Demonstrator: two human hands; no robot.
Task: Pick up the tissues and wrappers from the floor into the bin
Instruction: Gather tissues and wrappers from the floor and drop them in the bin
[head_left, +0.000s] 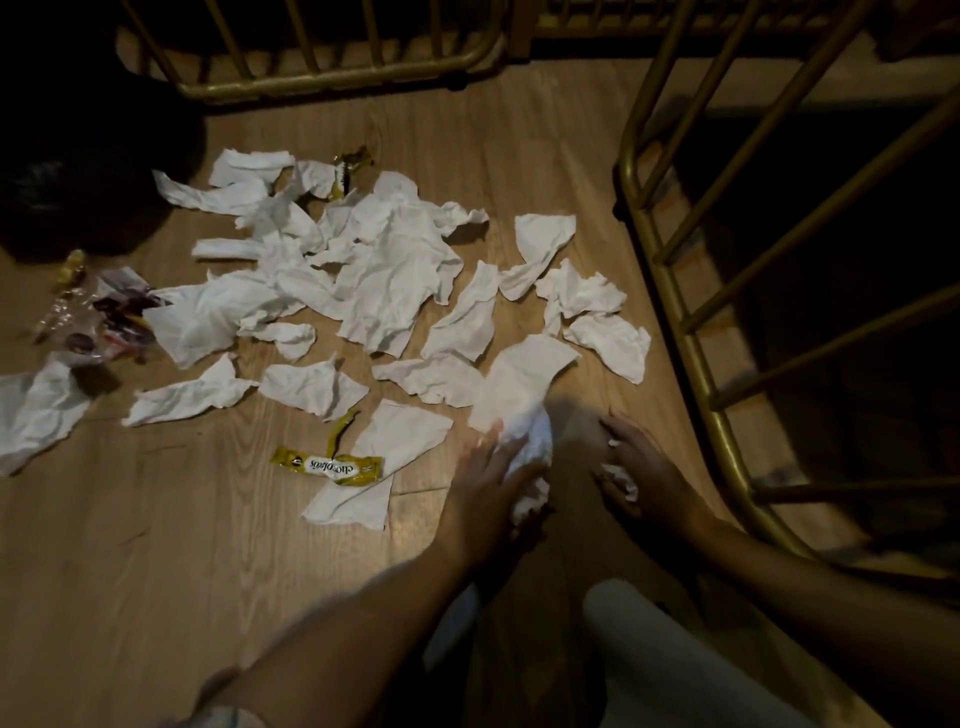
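Observation:
Several crumpled white tissues (384, 270) lie scattered across the wooden floor (156, 545). A yellow wrapper (330, 466) rests on a flat tissue near the front, and another yellow wrapper (347, 169) lies at the back. Clear and dark wrappers (98, 317) sit at the left. My left hand (491, 483) is closed around a bunch of white tissue (530, 447) just above the floor. To its right, my right hand (644, 467) grips a small wad of tissue (621, 478). A black bin bag (78, 171) lies dark at the far left.
Gold metal railings (675, 312) run along the right side and another railing (332, 88) stands at the back. My pale trouser knee (649, 649) shows at the bottom. Bare floor stretches at the lower left.

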